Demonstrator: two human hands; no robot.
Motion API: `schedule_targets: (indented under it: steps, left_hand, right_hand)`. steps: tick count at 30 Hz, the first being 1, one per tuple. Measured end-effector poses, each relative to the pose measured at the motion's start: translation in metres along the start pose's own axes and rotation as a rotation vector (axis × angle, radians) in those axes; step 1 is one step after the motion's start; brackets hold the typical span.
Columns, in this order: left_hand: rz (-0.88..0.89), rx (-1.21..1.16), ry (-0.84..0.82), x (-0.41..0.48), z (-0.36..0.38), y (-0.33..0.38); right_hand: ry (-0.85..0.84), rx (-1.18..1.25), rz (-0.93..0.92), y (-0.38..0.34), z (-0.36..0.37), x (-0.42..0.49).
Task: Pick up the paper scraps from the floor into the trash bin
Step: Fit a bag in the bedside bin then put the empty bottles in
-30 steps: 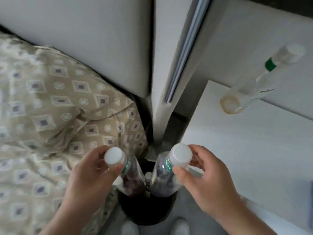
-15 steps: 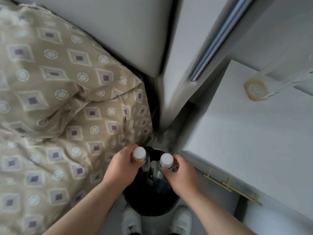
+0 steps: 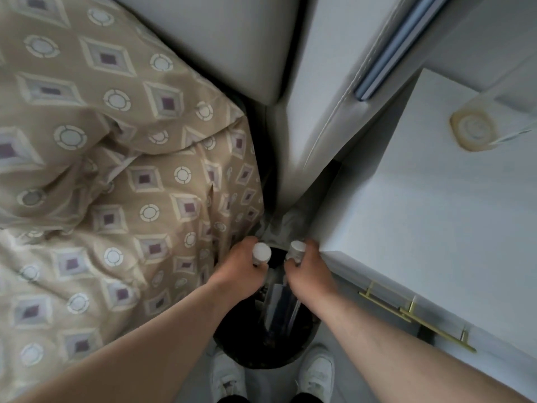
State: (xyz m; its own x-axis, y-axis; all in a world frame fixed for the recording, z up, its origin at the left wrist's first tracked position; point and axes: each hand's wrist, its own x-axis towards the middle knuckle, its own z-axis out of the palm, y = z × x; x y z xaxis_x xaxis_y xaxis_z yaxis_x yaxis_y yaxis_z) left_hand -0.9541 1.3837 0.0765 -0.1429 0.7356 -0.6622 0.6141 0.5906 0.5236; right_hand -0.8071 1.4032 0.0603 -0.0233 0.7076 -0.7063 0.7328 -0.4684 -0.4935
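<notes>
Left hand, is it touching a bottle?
Touching. The head view shows the left hand with fingers curled round the neck of the left bottle, just below its white cap, over the trash bin.

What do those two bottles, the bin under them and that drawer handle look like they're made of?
Bottles: clear plastic, probably; the dark bin shows through, caps matte white. Trash bin: black, likely plastic, too shadowed to be sure. Drawer handle: gold-toned metal, by its sheen.

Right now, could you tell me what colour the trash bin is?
The trash bin is black; the head view shows it best.
</notes>
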Motion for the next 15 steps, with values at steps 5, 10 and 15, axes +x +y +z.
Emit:
schedule_targets:
  steps: [5, 10, 15]
  left_hand:
    - [-0.066, 0.038, -0.049, -0.002, 0.001, -0.008]
    - [-0.102, 0.069, -0.047, -0.015, 0.000, -0.017]
    - [-0.100, 0.066, -0.025, -0.029, -0.002, -0.014]
  right_hand:
    - [0.113, -0.048, -0.052, 0.001, 0.002, -0.011]
    - [0.169, -0.145, -0.105, 0.013, 0.000, -0.028]
    - [0.206, -0.262, -0.199, 0.025, -0.003, -0.039]
